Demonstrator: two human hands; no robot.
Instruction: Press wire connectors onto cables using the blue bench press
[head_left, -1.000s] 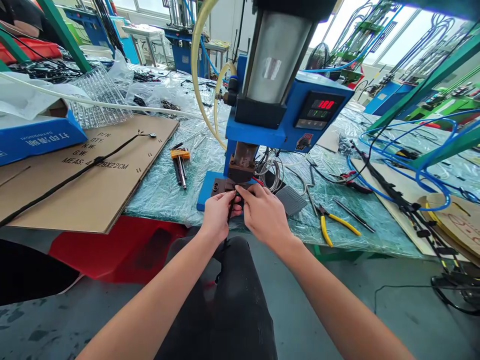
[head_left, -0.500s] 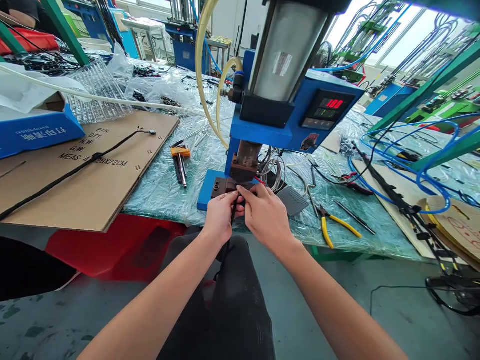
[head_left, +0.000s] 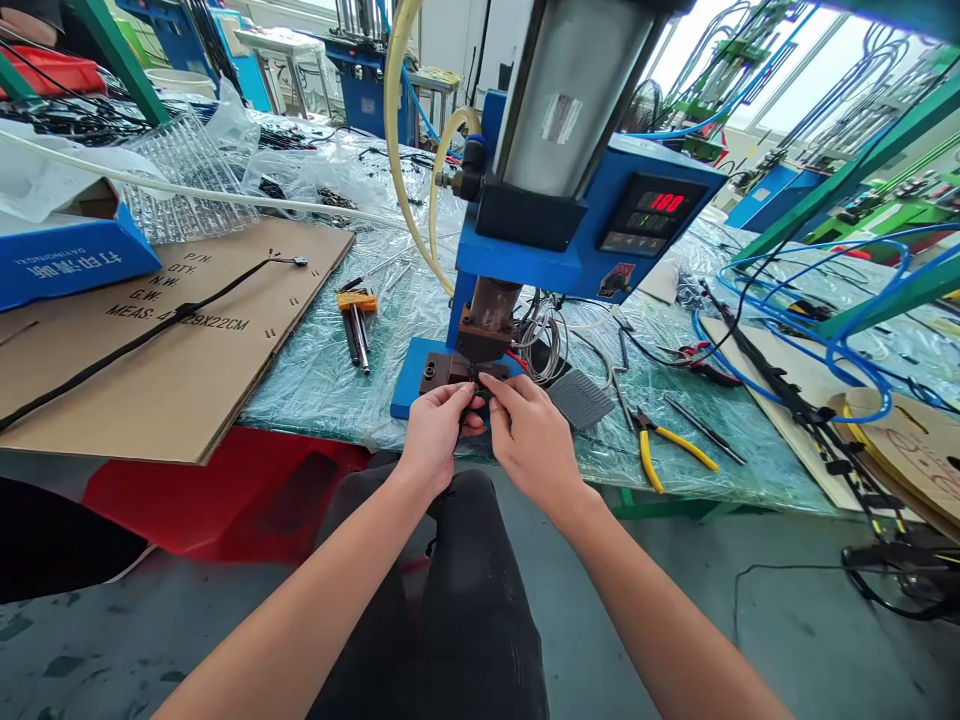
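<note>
At the front of a blue bench press (head_left: 517, 262), both my hands meet just before its dark metal die block (head_left: 450, 372). My left hand (head_left: 435, 435) is closed, thumb and finger pinching a thin black cable (head_left: 459, 432). My right hand (head_left: 531, 432) is closed beside it, with its index fingertip reaching to the die and touching the cable's end area. The exact end of the cable is too small and covered to make out. Above the fingers hangs the press's upper tool (head_left: 484, 340), apart from them.
Left lies a cardboard sheet (head_left: 172, 340) with a black cable harness (head_left: 161, 318) on it and a blue box (head_left: 71, 255). An orange-handled tool (head_left: 356, 302) stands near the press. Right are yellow-handled cutters (head_left: 667, 450), a dark pen-like rod (head_left: 705, 430) and a grey ridged block (head_left: 581, 398).
The view has shifted slightly. My left hand has turned a little, and the cable below it shows less. Both hands stay at the die.
</note>
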